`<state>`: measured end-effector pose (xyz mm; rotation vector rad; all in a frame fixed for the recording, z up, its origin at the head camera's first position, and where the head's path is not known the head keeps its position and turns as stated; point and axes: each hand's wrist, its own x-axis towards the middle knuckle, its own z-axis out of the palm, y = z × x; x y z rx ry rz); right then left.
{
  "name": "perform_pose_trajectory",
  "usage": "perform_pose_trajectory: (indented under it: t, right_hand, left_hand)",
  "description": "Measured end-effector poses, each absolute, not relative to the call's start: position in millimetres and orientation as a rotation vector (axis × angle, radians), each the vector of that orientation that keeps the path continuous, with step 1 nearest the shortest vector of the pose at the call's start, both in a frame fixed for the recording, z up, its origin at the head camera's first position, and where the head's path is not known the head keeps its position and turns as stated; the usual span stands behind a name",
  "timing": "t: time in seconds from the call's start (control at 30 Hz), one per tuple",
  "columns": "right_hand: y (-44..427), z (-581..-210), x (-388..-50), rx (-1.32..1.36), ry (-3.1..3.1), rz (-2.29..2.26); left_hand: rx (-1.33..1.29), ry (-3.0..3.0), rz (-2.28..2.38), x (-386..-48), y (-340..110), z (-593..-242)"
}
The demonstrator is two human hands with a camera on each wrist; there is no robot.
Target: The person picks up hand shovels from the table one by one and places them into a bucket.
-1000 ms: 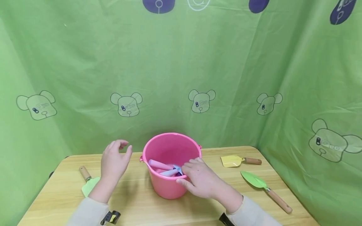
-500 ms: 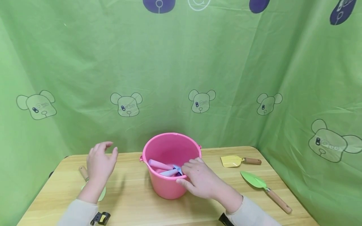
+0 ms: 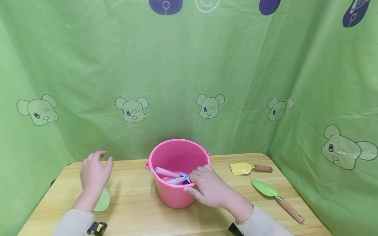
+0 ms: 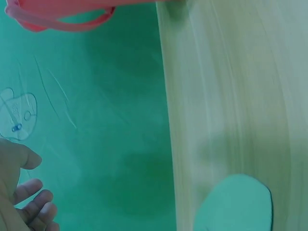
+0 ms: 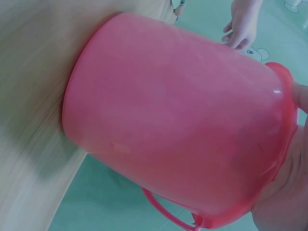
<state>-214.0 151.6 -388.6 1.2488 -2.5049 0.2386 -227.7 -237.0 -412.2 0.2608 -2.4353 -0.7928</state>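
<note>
A pink bucket (image 3: 177, 196) stands upright on the wooden table. My right hand (image 3: 211, 187) grips its near right rim, thumb outside and fingers reaching over the edge. Inside the bucket lie a pink-purple handle (image 3: 167, 172) and a light blue handle (image 3: 176, 180); what they belong to is mostly hidden. My left hand (image 3: 94, 172) hovers over the left of the table with loosely bent fingers and holds nothing. Beneath it lies a green-bladed garden tool (image 3: 102, 200), its handle hidden by the hand in the head view. The left wrist view shows only the tool's rounded blade (image 4: 236, 207).
On the right of the table lie a small yellow shovel (image 3: 241, 168) and a green trowel (image 3: 265, 188), both with wooden handles. A green curtain (image 3: 171, 72) printed with bear heads surrounds the table (image 3: 141, 216) at the back and sides.
My left hand has moved left, away from the bucket, and now covers the handle of the green-bladed tool. The right hand and the bucket have stayed in place.
</note>
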Motion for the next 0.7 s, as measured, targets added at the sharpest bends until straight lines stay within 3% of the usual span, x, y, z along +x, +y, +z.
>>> perform_pose_trajectory:
  t: [0.7]
  right_hand:
    - [152,-389,-214,1.232,-2.509,0.237]
  left_hand:
    - [0.399,-2.573,-0.741,-225,-261,-432]
